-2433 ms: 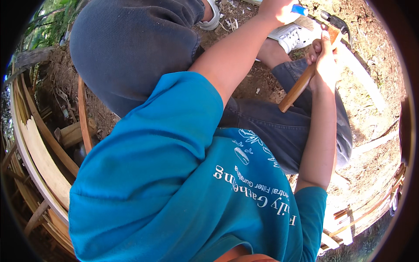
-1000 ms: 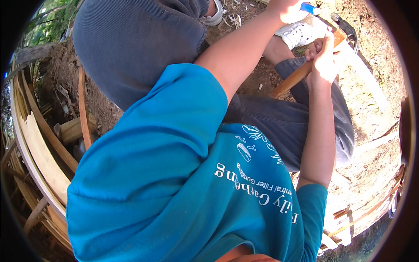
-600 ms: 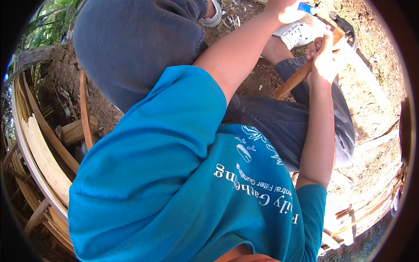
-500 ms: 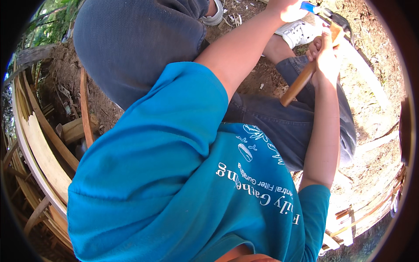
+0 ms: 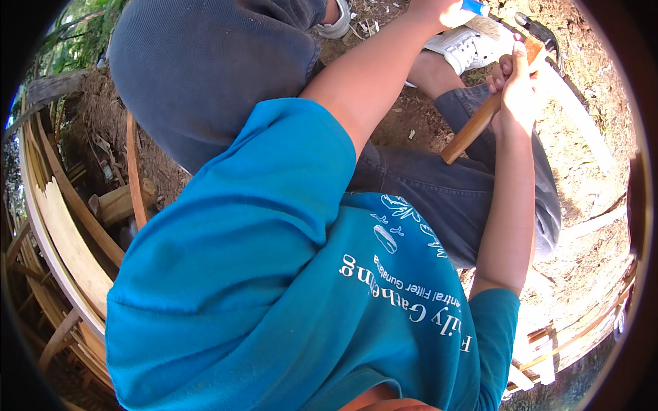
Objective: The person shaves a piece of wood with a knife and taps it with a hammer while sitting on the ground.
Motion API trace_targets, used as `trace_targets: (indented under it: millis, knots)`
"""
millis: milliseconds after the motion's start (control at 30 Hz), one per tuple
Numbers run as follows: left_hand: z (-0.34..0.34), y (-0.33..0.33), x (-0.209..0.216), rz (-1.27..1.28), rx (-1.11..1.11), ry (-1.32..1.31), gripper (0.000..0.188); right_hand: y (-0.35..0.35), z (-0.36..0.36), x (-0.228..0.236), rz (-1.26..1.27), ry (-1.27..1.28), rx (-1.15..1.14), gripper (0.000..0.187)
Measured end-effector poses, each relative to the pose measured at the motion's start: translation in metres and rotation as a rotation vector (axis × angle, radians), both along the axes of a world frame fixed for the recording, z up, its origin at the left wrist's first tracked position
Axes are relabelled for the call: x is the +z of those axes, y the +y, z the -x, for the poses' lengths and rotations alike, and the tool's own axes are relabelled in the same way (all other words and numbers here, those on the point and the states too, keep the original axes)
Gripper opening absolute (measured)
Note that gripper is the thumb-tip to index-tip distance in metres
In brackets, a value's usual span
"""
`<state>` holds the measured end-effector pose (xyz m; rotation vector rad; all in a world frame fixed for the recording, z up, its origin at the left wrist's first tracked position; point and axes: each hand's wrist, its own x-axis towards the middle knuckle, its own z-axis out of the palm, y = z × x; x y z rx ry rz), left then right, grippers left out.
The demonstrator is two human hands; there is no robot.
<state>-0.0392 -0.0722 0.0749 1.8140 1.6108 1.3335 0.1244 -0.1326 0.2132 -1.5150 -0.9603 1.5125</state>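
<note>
At the top edge, my left hand point(image 5: 444, 12) is closed around a blue-handled tool point(image 5: 474, 7). Only the blue end sticks out toward the right, so the tool's kind cannot be made out. My right hand point(image 5: 515, 92) grips a hammer by its wooden handle point(image 5: 471, 129), with the thumb laid along the wood. The handle slants from above my lap up to a dark metal hammer head point(image 5: 539, 31). A gap lies between the head and the blue end. Bright sunlight washes out parts of both hands.
I sit on bare earth in dark trousers point(image 5: 212, 75). A white shoe point(image 5: 466, 49) is close below the blue-handled tool. Split wooden strips point(image 5: 72, 236) and a short log point(image 5: 120, 203) lie at the left. Pale wood pieces point(image 5: 545, 363) lie at lower right.
The hammer head has moved rightward and slightly down, away from the blue end. My left hand and its tool have shifted a little left. Both grips stay closed.
</note>
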Motion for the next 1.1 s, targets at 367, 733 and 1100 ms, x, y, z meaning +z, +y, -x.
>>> trace_targets:
  millis: [367, 733, 1100]
  knots:
    - [-0.016, 0.005, 0.028, 0.045, -0.006, -0.224, 0.021, 0.006, -0.002, 0.032, -0.050, -0.089, -0.144, 0.018]
    - [-0.003, 0.003, 0.010, 0.053, -0.027, -0.102, 0.027, -0.009, 0.011, 0.008, 0.067, -0.035, 0.004, 0.016]
    - [-0.019, 0.038, -0.019, 0.419, -0.169, -1.688, 0.014, 0.000, 0.006, 0.014, 0.035, 0.020, 0.032, 0.026]
